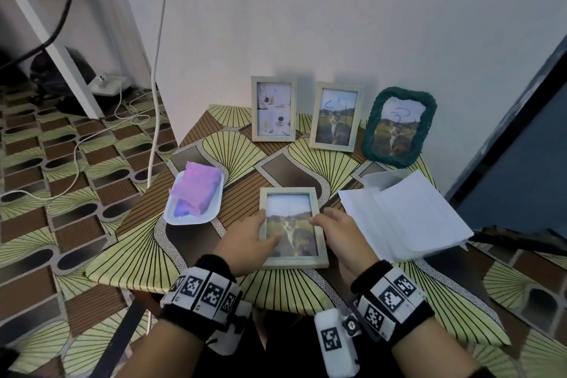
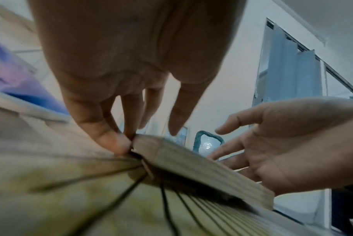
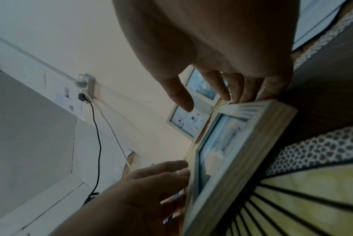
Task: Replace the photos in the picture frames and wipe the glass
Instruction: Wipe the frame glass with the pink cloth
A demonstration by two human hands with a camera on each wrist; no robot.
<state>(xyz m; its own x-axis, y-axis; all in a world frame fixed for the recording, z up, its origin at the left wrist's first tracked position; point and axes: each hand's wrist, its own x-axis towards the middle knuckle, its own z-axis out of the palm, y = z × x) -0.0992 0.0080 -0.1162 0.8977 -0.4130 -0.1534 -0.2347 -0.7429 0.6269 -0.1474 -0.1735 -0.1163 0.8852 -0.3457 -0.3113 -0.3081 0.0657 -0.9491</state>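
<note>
Wooden frame (image 1: 291,227) with a cat photo lying face up on the tabletop (image 1: 196,144), at 6 o'clock near the front edge. Left hand (image 1: 248,239) at its 9 o'clock side, fingertips tucked at the frame's rim and thumb over the glass: a light grip pinching the frame edge. Right hand (image 1: 340,233) at 3 o'clock, fingers on the outer rim, thumb hovering loose above; more a steadying touch than a firm hold. Judged to be either setting down or picking up this frame; next likely turning it over to reach the back, or fetching the pink cloth (image 1: 196,190) on its white tray at 10 o'clock to wipe. Three standing frames at 12 o'clock against the wall, the green wicker frame (image 1: 399,126) at 1. Paper stack (image 1: 408,215) just beside at 3 o'clock, crowding the right. Open room between frame and standing row; front edge close, so little slack toward 6.
</note>
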